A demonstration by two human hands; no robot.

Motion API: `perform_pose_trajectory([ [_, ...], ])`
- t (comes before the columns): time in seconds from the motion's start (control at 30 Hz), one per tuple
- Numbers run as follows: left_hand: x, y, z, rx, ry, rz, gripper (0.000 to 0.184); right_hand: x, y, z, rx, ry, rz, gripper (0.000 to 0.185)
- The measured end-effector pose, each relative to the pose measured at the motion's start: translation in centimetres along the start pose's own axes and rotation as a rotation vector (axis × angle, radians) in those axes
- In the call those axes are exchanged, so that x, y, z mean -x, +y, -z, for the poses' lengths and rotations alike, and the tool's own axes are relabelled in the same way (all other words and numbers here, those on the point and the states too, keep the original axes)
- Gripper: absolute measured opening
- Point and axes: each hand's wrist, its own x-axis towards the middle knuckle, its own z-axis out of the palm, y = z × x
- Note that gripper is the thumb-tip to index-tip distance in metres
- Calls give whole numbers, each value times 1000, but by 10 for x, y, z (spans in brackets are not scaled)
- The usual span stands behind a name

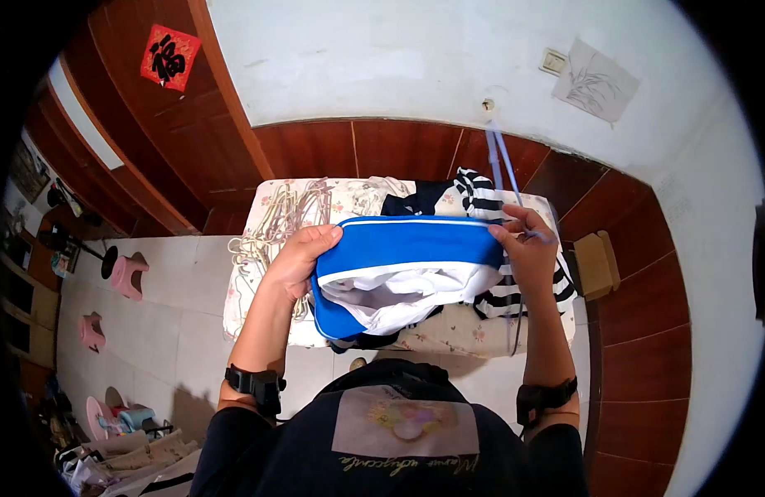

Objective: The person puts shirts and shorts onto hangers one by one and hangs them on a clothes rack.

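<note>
Most of the middle is filled by a counter (pixel 461 337) covered in pale floral fabric, and over it a blue-and-white cloth garment (pixel 416 240) is held up, its blue band stretched sideways and its crumpled white part gaping below. A black-and-white striped cloth (pixel 561 286) is partly covered by it, a tangled heap of thin pale hangers (pixel 287 217) is parked at the left, and some dark navy cloth (pixel 428 197) is left behind the band. The band's left end is pinched in a nearly closed left hand (pixel 306 255); its right corner is nipped by the right hand (pixel 527 242), fingers loosely curled. Imo the band is best kept level and lightly taut, with the white part shaken loose so nothing gets bunched. The fingertips behind the cloth are hidden, and the garment's full shape can't be made out. The bluish strips (pixel 495 157) near the right hand are blurred too; whether they're also gripped can't be told.
</note>
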Motion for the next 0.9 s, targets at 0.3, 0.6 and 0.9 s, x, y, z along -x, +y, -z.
perform_pose_trajectory([
  [0.3, -10, -9, -26, 53, -132, 42, 25, 44, -16, -54, 103, -261, 632, 52],
  [0.6, 3, -9, -21, 71, -142, 72, 29, 50, 5, -77, 221, -237, 540, 36],
  [0.9, 7, -48, -16, -1322, 218, -152, 86, 43, -17, -66, 149, -206, 509, 20],
])
